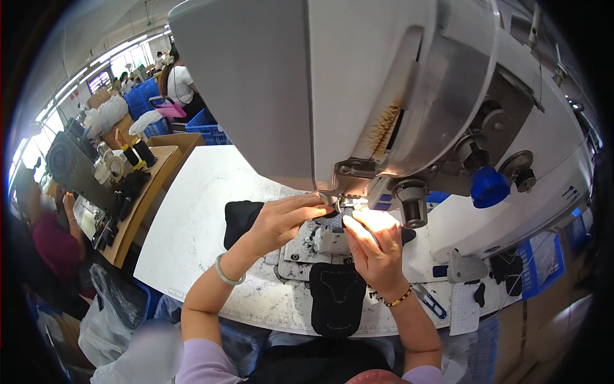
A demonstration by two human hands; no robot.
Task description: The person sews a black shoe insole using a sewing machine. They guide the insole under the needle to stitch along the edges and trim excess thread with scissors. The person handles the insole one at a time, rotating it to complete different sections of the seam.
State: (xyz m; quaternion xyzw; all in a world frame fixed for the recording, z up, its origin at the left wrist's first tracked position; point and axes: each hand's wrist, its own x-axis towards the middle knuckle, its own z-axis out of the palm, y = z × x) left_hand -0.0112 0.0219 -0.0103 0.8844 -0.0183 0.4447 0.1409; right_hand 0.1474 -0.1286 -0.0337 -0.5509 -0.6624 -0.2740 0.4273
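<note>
Sewing machine (pixel 256 83) looms over a dark piece (pixel 330 214), its edge pinched by the left hand (pixel 284 221); the right hand (pixel 378 246) bunches its fingers opposite, exact grip unclear. Guiding the piece evenly from both sides, fingertips clear of the stitching point, seems wise. Well right of the right hand, a blue crate (pixel 528 274) apparently holds pale plastic; far beyond the left hand, a blue basket (pixel 213 136) has contents too small to tell.

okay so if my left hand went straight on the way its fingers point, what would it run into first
Your left hand would probably meet the small metal parts under the sewing machine's head first; exact depth is unclear from this view.
</note>
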